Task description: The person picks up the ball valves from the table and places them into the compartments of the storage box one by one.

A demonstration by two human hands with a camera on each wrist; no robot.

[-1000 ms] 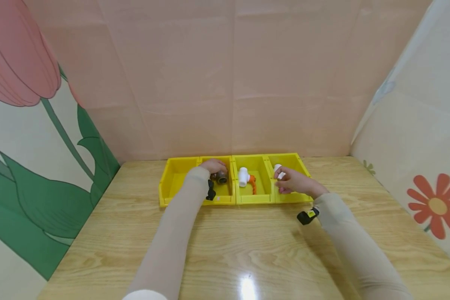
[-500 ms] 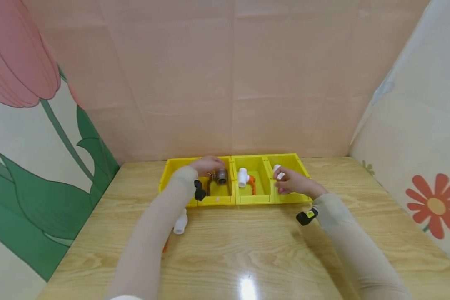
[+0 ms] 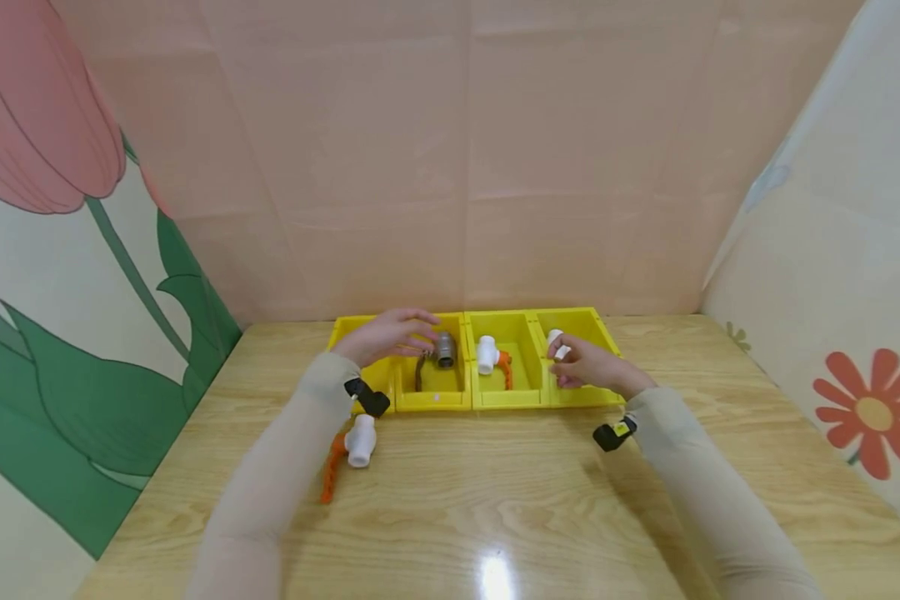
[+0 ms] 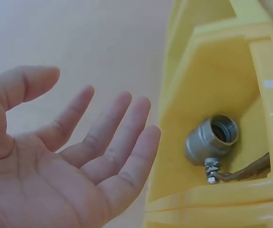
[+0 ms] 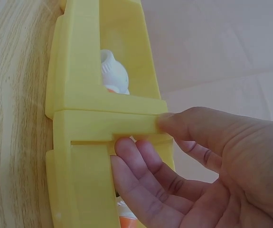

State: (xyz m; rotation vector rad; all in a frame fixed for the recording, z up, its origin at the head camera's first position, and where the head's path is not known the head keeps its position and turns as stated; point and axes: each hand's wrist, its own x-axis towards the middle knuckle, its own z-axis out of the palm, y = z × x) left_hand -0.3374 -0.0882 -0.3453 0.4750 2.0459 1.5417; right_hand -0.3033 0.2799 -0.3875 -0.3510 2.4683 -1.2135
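Observation:
My left hand [image 3: 390,337] hovers over the two left bins, fingers spread and nothing in them. Beside its fingertips, in the second yellow bin [image 3: 431,400], lies a grey metal ball valve [image 3: 445,350] with a brownish lever. In the left wrist view the palm [image 4: 55,175] faces the camera, apart from that threaded metal valve [image 4: 212,137]. My right hand [image 3: 588,364] grips the wall of the right-hand yellow bin [image 5: 103,126] between thumb and fingers. Partly behind these fingers is a white fitting [image 3: 553,336] with an orange part showing low in the right wrist view.
A white valve with an orange handle [image 3: 487,355] lies in the third bin. Another white valve [image 3: 361,442], its orange handle pointing toward the front, rests on the wooden table [image 3: 540,500] before the bins. A pink-beige wall covering [image 3: 465,167] rises right behind the bins.
My left hand has drawn back leftward from the metal valve, which stays in its bin. The white valve on the table has come out from behind the left sleeve. The right hand keeps its place.

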